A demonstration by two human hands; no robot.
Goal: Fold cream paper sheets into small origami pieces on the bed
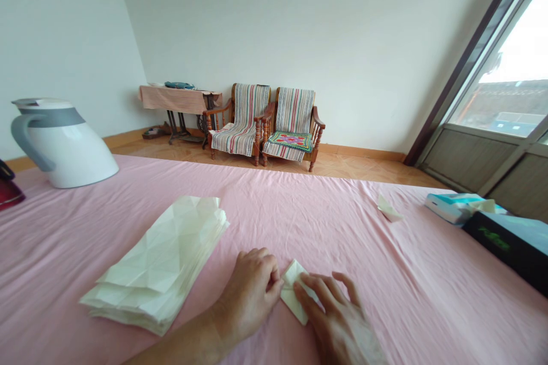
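Note:
A small folded piece of pale paper (294, 300) lies on the pink cloth, between my two hands. My left hand (253, 285) is closed, its thumb and curled fingers at the paper's left edge; whether it pinches the edge is hidden. My right hand (336, 308) rests over the paper's right side, fingers stretched out and pressing down on it. Left of my hands lies a thick stack of creased pale paper sheets (165, 256). Farther off to the right sits a small folded paper piece (389, 209), standing partly upright.
A white and grey jug (81, 148) stands at the table's left, beside a dark red object (9, 189). On the right are a tissue pack (454, 208) and a black box (505, 245). Beyond the pink tablecloth (274, 199) stand two wooden armchairs (252, 120) and a cloth-covered side table (180, 100).

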